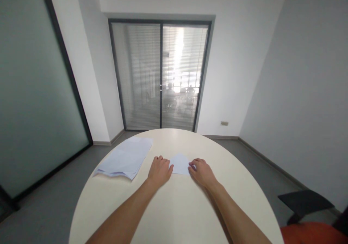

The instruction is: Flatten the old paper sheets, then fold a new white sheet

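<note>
A small sheet of folded white paper, peaked at its far side, lies on the round table between my hands. My left hand rests at its left corner, fingers bent and thumb against the edge, gripping it. At the right corner, my right hand pinches the paper between thumb and curled fingers. Parts of both corners are hidden under the hands. To the left of my left hand lies a loose stack of larger white paper sheets, their near edges slightly curled.
The round cream table fills the space before me. An office chair with a red seat and black armrest stands at the lower right. Beyond the table is a glass door with blinds; a frosted glass panel is on the left.
</note>
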`<state>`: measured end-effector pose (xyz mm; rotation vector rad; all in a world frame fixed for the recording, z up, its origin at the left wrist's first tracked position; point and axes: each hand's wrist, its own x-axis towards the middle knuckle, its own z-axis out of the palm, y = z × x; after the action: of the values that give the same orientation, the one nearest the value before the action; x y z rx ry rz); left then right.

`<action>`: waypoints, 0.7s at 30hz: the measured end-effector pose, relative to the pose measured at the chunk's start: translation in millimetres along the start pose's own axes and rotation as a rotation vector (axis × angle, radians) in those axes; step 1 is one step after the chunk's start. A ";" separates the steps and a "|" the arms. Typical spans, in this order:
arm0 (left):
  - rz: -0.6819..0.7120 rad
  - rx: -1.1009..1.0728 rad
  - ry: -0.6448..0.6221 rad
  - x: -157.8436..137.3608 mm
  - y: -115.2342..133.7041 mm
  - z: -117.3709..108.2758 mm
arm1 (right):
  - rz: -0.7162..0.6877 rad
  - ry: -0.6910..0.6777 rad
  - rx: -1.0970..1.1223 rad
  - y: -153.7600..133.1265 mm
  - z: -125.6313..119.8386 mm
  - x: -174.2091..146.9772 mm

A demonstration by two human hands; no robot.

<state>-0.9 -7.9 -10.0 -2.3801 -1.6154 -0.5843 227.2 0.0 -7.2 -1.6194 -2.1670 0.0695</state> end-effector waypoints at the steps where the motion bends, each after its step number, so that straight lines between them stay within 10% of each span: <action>1: -0.004 0.017 0.001 -0.1 0.9 0.0 | -0.001 -0.002 0.008 0.1 0.3 0.1; 21: 0.020 -0.047 -0.042 -5.0 3.2 5.2 | 0.098 -0.066 0.014 -10.6 -6.6 0.0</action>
<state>1.5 -11.3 -16.6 -2.4548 -1.6105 -0.5789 220.1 -4.8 1.8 -1.7377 -2.1294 0.1697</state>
